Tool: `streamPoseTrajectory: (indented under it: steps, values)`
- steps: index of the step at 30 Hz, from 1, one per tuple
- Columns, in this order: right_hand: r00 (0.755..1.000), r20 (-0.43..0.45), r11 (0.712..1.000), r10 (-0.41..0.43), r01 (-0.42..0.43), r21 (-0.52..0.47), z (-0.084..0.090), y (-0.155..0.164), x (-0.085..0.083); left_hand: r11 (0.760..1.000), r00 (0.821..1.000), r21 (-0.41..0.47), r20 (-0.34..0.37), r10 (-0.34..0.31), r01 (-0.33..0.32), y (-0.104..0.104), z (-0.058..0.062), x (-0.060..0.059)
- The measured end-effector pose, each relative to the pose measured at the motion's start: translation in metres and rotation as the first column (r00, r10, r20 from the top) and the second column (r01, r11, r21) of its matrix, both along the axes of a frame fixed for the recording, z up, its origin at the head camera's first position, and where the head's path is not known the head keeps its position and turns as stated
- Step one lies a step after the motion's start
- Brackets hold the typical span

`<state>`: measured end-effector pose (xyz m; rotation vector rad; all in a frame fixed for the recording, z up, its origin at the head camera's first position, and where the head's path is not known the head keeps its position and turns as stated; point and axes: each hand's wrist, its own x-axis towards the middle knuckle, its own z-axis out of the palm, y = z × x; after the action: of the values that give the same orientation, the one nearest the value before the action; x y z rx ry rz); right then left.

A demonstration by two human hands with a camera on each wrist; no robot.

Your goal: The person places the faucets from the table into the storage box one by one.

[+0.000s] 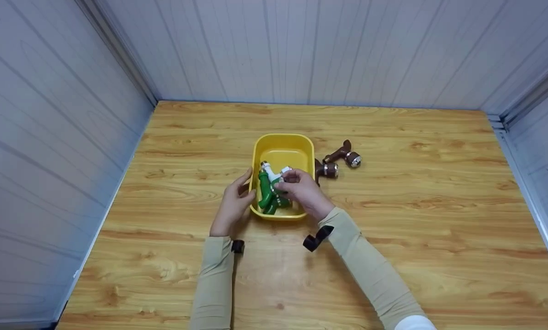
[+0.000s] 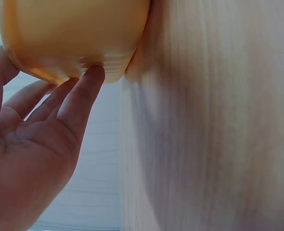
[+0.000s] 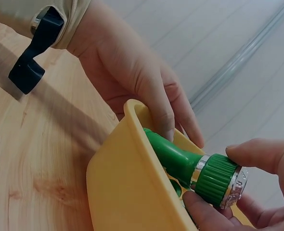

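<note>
Green nozzle [image 1: 270, 195]: lying inside the yellow tub [image 1: 303, 151], handle end leaning over the near-left rim, ribbed collar and metal ring [image 3: 218, 180] pointing toward the right hand.
White nozzle [image 1: 270, 173]: sitting in the tub just behind the green one, touching it.
Right hand [image 1: 301, 188]: reaching over the tub's near-right part, grip pinching the green ribbed collar between thumb and fingers [image 3: 262, 156].
Left hand [image 1: 233, 204]: resting against the tub's left outer wall, grip released, straight fingers [image 2: 82, 96] touching the wall just under the rim; thumb side lying over the rim near the green handle, as seen from the right wrist.
Yellow tub: standing on the bench [image 1: 416, 220] around its middle; bare yellow floor showing at the far end.
Brown nozzles [image 1: 335, 162]: two, lying on the bench just right of the tub's far-right corner, metal ends pointing right; nearer one close beside the tub wall, contact impossible to tell.
Sleeves: beige, covering both forearms.
Wrist clips [image 1: 317, 238]: black, one sitting at each wrist.
Surroundings: pale panelled walls enclosing the bench on three sides.
</note>
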<state>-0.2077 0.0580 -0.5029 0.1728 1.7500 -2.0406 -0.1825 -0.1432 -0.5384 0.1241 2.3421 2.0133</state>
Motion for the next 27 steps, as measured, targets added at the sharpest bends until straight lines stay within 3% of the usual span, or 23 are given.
streamPoseTrajectory:
  steps: [9,15,18,27]
  values:
    - [1.0,-0.007,0.999,0.026,-0.025,0.028,0.0,-0.001,-0.001,1.0,1.0,0.003,0.003,0.005,-0.005,0.001,0.002,0.0]
    - [0.999,-0.014,0.998,0.053,-0.052,0.029,0.0,-0.003,0.0,0.999,0.999,0.018,0.035,-0.028,0.027,0.002,0.022,0.008]
    - [0.998,-0.015,0.997,0.068,-0.067,0.033,-0.001,-0.004,0.001,0.999,0.998,0.01,0.045,-0.037,0.037,0.002,0.026,0.009]
    - [0.996,-0.021,0.997,0.082,-0.082,-0.005,-0.001,-0.003,0.002,1.0,1.0,0.001,-0.012,-0.005,0.005,0.0,-0.001,-0.001]
